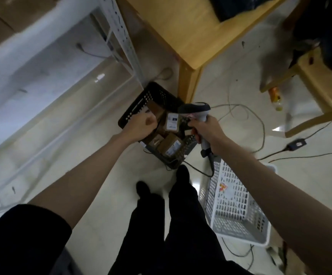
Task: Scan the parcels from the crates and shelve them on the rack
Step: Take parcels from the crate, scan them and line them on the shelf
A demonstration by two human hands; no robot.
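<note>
A black perforated crate [141, 100] sits on the floor ahead of my feet, holding several small brown cardboard parcels with white labels. My left hand [139, 126] reaches into the crate's left side, fingers curled on a brown parcel [157, 112]. Another parcel [172, 122] stands upright in the middle with its label facing up. My right hand [206, 130] grips a grey handheld scanner [197, 110], whose head points at that label. A further parcel [170, 145] lies at the crate's near end.
A white metal rack [62, 56] stands to the left with cardboard boxes on its upper shelf. A wooden table [191, 36] rises behind the crate. A white perforated crate [234, 205] lies at my right. Cables trail across the tiled floor.
</note>
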